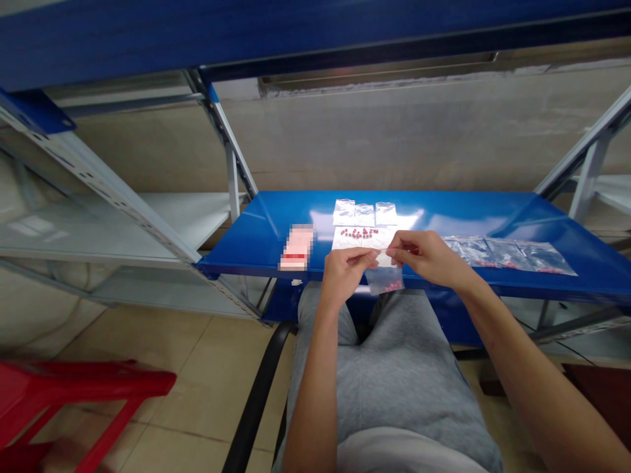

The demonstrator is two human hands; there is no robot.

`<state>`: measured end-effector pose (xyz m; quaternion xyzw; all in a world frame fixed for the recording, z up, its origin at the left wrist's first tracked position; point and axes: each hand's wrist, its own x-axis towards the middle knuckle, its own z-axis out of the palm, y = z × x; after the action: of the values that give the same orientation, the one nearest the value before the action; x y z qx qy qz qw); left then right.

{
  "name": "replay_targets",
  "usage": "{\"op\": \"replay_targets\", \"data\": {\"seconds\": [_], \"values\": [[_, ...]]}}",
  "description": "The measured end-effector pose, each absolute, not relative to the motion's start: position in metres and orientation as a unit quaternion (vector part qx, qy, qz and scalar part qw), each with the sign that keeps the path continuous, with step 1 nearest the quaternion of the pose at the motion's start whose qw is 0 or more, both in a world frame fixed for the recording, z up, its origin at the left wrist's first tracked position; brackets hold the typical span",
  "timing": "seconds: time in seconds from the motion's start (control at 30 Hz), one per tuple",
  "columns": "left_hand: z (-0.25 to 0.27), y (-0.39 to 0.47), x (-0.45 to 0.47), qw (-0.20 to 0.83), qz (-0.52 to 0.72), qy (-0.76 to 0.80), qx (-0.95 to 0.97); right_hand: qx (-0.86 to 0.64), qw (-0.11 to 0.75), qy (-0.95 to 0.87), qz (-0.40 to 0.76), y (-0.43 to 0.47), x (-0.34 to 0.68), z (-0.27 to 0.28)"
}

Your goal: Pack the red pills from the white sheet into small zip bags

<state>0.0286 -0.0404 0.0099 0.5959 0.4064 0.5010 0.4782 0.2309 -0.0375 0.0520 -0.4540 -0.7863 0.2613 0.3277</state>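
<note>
Between my two hands hangs a clear zip bag (384, 280), with several small red pieces gathered at its bottom. My left hand (344, 270) pinches the bag's top edge on the left, and my right hand (419, 255) pinches the same edge on the right. Behind them a white sheet (340, 242) lies on the blue shelf, bearing a loose cluster of small red beads (362, 233). Past the sheet lie several flat zip bags (344, 212) that look unfilled. To the right, partly behind my right hand, is a row of zip bags (503, 253) with red pieces inside.
A pixelated pink-and-red item (298, 248) rests on the blue shelf (266, 223) at left. An upper blue shelf beam (315, 39) crosses overhead. Metal posts stand at both sides. A red stool (89, 387) and a black chair armrest (261, 394) are at lower left.
</note>
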Motion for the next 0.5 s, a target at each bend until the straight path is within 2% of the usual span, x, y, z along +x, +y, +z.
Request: {"op": "replay_targets", "data": {"seconds": [0.13, 0.27, 0.4, 0.5], "values": [[0.011, -0.042, 0.030, 0.469, 0.478, 0.441, 0.597, -0.470, 0.321, -0.788, 0.237, -0.037, 0.230, 0.051], [0.012, -0.043, 0.034, 0.453, 0.500, 0.451, 0.584, -0.467, 0.331, -0.752, 0.326, -0.034, 0.228, 0.046], [0.011, -0.044, 0.047, 0.500, 0.554, 0.424, 0.514, -0.480, 0.361, -0.701, 0.385, -0.029, 0.230, 0.042], [0.005, -0.044, 0.057, 0.534, 0.543, 0.427, 0.487, -0.501, 0.383, -0.666, 0.399, -0.027, 0.234, 0.042]]}}
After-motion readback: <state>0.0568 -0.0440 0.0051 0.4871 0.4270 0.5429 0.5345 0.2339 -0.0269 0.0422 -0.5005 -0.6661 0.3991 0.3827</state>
